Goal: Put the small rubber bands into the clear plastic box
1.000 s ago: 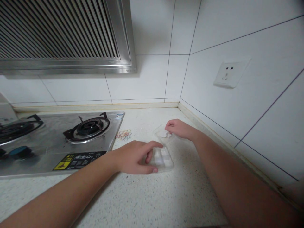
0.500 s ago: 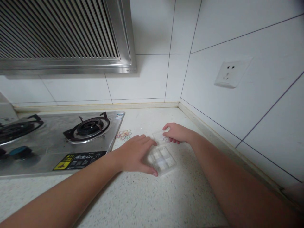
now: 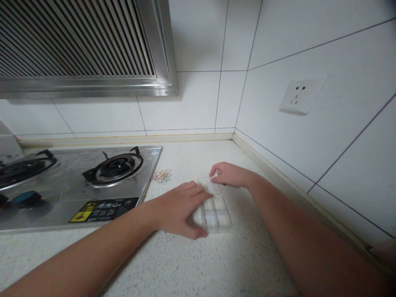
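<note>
A clear plastic compartment box point(image 3: 216, 214) lies on the counter, its hinged lid point(image 3: 208, 185) folded back on the far side. My left hand point(image 3: 182, 208) grips the box's left side, thumb at the near corner and fingers at the far one. At the lid's right edge is my right hand point(image 3: 230, 174), with thumb and index finger curled in a pinch on it. Left of the lid, several coloured rubber bands point(image 3: 161, 176) lie in a loose cluster next to the stove.
A steel gas stove point(image 3: 71, 173) with black burners takes up the left side. Above it hangs a range hood point(image 3: 93, 82). White tiled walls meet at the back corner, and a socket point(image 3: 297, 97) is on the right wall. The speckled counter point(image 3: 192, 268) extends towards me.
The box has turned slightly and shifted a little towards me, with my left hand moving along. My right hand's fingers have changed their position at the lid's edge.
</note>
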Demonstrator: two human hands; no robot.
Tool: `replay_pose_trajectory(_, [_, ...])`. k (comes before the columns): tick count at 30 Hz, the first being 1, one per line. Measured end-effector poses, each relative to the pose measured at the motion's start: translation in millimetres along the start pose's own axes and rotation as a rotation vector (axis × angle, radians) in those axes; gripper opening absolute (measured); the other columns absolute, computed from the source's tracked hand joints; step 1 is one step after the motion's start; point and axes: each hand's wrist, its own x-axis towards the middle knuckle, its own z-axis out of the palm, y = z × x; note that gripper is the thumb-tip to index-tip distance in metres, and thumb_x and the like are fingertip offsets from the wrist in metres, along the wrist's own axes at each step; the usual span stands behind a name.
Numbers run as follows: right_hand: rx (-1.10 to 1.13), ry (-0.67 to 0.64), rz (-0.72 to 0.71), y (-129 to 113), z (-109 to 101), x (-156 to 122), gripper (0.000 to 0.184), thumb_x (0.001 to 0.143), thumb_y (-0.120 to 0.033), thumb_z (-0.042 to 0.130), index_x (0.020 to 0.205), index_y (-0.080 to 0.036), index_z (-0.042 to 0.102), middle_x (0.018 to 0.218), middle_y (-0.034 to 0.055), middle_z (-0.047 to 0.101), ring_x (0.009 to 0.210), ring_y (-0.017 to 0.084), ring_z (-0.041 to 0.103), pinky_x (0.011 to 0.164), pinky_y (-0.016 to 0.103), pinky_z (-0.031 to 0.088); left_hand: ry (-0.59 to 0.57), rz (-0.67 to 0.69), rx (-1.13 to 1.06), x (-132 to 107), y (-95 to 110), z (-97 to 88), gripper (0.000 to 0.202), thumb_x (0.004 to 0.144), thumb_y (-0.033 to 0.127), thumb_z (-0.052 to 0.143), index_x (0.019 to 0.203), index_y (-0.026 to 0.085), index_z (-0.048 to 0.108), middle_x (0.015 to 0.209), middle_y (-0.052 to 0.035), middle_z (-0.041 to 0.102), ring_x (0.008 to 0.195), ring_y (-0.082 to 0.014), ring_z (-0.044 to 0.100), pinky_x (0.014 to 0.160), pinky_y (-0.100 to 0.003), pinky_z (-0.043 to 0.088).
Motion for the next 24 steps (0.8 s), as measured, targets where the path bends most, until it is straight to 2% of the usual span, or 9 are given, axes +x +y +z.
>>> replay_pose_trajectory(6, [-0.06,0.054,-0.033,-3.3,-3.7,-2.2,0.03,0.079,-0.037,0.061,0.098,-0.016,0.072,0.086,0.0053,0.067,0.065,0.006,0.05,0.06,0.019,0.033,-0.016,0.001,0.006,-0.2,1.2,-0.7,0.087,0.072,0.053,0.074,0.145,0.016,0.044,0.121,-0.0143,0.058,0.11,-0.0324,0.052,0.103,-0.048,0.042])
replay_pose_trajectory(12, [-0.129,0.12,-0.051,-3.2,-2.0,0.6,0.031,0.083,-0.04,0.056,0.095,-0.016,0.073,0.09,0.0064,0.068,0.072,0.008,0.052,0.066,0.02,0.034,-0.022,-0.002,0.013,0.2,1.3,-0.6,0.085,0.074,0.054,0.072,0.145,0.015,0.045,0.119,-0.015,0.058,0.108,-0.0328,0.053,0.097,-0.048,0.046])
replay_pose_trajectory(18, [-0.218,0.212,-0.059,3.1,-0.9,4.8,0.027,0.086,-0.038,0.052,0.094,-0.021,0.072,0.096,0.0047,0.068,0.077,0.009,0.051,0.068,0.022,0.029,-0.012,0.042,0.056,-1.8,-1.6,-3.1,0.09,0.082,0.067,0.061,0.15,0.013,0.037,0.128,-0.0172,0.056,0.111,-0.0322,0.054,0.1,-0.046,0.045])
replay_pose_trajectory(21, [-0.243,0.233,-0.051,4.2,-1.4,5.4,0.028,0.087,-0.039,0.05,0.093,-0.021,0.071,0.095,0.0049,0.068,0.076,0.01,0.051,0.068,0.022,0.028,0.025,0.007,0.135,-5.0,-9.4,-12.7,0.075,0.092,0.064,0.049,0.148,0.013,0.04,0.128,-0.0166,0.057,0.111,-0.0306,0.055,0.096,-0.045,0.046])
replay_pose_trajectory(24, [-0.26,0.244,-0.044,3.6,-1.4,5.1,0.028,0.088,-0.039,0.05,0.095,-0.022,0.071,0.095,0.0045,0.068,0.076,0.009,0.051,0.068,0.023,0.027,0.088,-0.161,0.321,-13.4,-29.9,-27.2,0.052,0.099,0.049,0.043,0.14,0.017,0.049,0.121,-0.0138,0.061,0.108,-0.0291,0.056,0.093,-0.044,0.045])
